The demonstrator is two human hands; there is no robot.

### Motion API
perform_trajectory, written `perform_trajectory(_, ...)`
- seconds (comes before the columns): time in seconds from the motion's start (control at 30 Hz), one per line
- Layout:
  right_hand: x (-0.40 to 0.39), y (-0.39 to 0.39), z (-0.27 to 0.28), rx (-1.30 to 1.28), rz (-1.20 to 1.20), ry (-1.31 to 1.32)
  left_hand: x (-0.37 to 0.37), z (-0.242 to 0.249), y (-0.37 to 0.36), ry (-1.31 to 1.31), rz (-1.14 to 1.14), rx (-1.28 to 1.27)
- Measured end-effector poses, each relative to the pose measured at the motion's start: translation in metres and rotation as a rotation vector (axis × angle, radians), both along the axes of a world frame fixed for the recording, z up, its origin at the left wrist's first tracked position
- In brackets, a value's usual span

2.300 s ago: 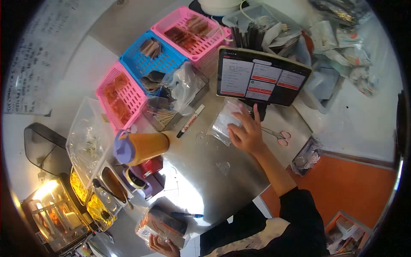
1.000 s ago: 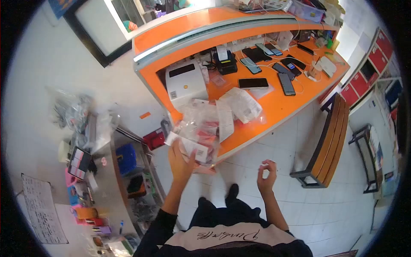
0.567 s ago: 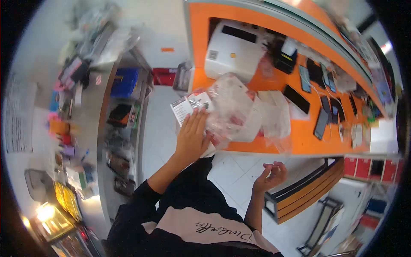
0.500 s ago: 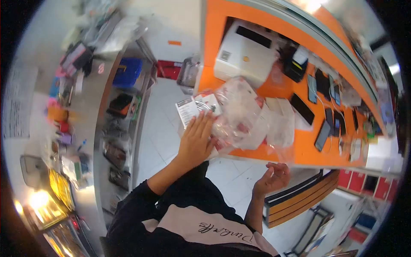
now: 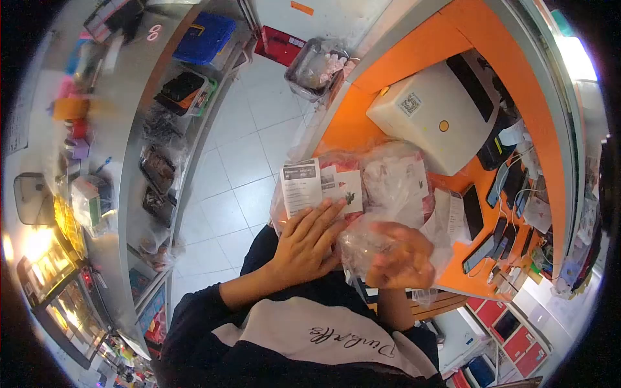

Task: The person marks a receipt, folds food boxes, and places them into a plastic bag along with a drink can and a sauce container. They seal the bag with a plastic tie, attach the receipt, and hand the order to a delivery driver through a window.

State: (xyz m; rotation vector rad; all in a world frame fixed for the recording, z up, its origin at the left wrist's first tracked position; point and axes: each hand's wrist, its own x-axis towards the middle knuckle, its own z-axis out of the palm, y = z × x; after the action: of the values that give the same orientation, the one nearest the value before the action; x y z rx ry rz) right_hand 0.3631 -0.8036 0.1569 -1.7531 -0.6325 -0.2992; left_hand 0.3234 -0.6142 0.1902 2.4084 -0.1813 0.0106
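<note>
My left hand (image 5: 309,244) lies flat, fingers stretched together, on a clear plastic package with a printed paper label (image 5: 302,185). Next to that label, small cards (image 5: 343,189) show through the film. Joined to or lying against it on the right is a crumpled clear plastic bag (image 5: 391,178) with white and red contents. My right hand (image 5: 402,257) is over the bag's loose near side, smeared by motion and partly behind shiny film (image 5: 362,249). Its fingers look bent, but I cannot tell whether they grip the film.
The bags rest at the near edge of an orange desk (image 5: 349,126). Behind them stands a white machine (image 5: 433,110). Several phones (image 5: 477,253) with cables lie to the right. A bin (image 5: 317,68) stands on the tiled floor, and a loaded shelf (image 5: 162,123) runs along the left.
My view has turned. My right hand has moved up and left from beside the desk edge to the plastic bag. My left hand stays flat on the labelled package.
</note>
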Motion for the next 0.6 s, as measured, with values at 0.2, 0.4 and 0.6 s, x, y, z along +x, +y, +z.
perform_trajectory(0.2,0.011,0.020,0.028,-0.141,0.071,-0.057,0.001,-0.001,-0.001,0.006,-0.007,0.054)
perform_trajectory(0.4,0.013,-0.018,0.058,-0.022,-0.069,-0.188,0.043,0.032,0.020,-0.047,-0.141,-0.208)
perform_trajectory(0.6,0.033,-0.116,0.057,0.051,-0.651,-0.187,0.068,0.020,-0.007,-0.055,0.114,0.010)
